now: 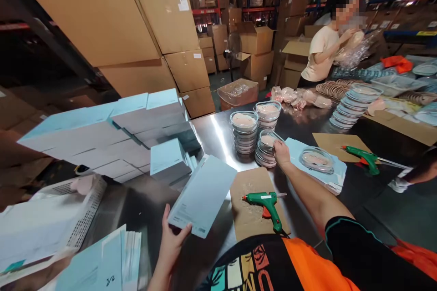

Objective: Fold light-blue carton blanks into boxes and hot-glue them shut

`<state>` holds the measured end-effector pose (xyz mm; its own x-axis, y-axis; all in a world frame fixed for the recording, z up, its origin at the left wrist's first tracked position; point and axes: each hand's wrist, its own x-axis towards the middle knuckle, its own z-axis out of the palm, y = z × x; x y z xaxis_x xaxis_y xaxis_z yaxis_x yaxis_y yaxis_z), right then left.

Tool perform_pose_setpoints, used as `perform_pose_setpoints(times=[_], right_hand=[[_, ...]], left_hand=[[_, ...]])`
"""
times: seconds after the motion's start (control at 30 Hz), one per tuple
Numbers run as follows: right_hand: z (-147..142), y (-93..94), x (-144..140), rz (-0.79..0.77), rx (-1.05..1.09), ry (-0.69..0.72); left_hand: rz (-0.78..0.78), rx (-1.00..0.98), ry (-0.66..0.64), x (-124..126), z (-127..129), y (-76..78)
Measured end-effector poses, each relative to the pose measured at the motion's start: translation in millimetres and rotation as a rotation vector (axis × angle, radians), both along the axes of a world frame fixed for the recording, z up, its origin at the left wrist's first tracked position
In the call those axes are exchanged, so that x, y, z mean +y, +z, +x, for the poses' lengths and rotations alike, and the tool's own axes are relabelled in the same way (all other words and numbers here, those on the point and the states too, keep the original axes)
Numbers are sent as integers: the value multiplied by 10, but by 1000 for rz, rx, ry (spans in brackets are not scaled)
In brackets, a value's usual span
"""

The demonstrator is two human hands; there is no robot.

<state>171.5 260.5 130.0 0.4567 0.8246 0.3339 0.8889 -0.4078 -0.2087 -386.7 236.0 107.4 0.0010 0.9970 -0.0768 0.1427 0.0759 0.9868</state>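
My left hand (pixel 173 241) grips the lower end of a light blue flat box (pixel 205 195), thumb on its printed face. The box is tilted above the table. My right hand (pixel 282 152) reaches forward to a short stack of round clear plastic packs (pixel 265 157) and pinches the rim of the top pack (pixel 269 138), which has a pale pink piece inside. Two more stacks of such packs (pixel 244 134) stand just behind. Close to my body, a green glue gun (pixel 264 200) lies on a piece of cardboard (pixel 244 223).
Light blue boxes (pixel 85 132) are piled at the left, near a white basket (pixel 97 200) and blue sheets (pixel 99 259). A second glue gun (pixel 365 157) and one pack (pixel 317 160) on blue card lie right. A co-worker (pixel 321 50) stands across the table before cartons.
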Motion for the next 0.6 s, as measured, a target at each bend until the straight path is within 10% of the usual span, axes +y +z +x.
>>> perform_pose_setpoints(times=[0.27,0.6], right_hand=[[-65,184,39,59,-29,-13],[-445,1185,-363,143,116,-31]], left_hand=[[-3,-42,-25,19,241,110],[106,78,-4,-91,361,215]])
